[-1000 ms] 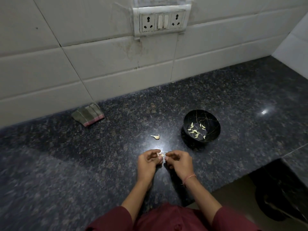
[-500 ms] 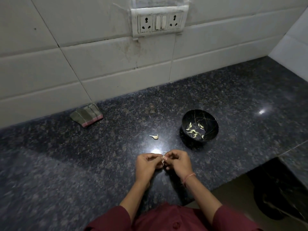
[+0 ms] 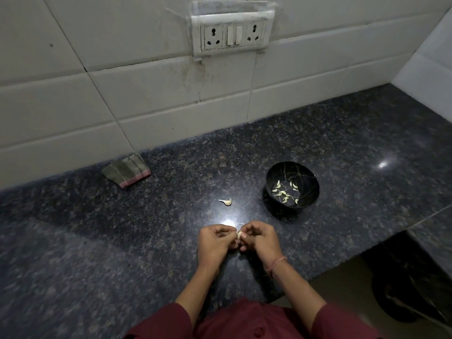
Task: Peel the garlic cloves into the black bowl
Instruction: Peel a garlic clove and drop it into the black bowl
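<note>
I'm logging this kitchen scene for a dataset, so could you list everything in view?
bowl: one, black with gold veins, on the counter right of centre
peeled cloves: about ten, pale, inside the bowl
loose clove: one, whitish, on the counter left of the bowl
held clove: one, pale, between both hands
cloth: one, grey-green with pink edge, folded by the wall
socket plate: one, white, on the wall
counter: one, dark speckled stone
wall tiles: several, off-white, behind the counter
bracelet: one, pinkish, right wrist
sleeves: two, maroon, bottom edge
left hand: pinches the held clove
right hand: pinches the held clove
</note>
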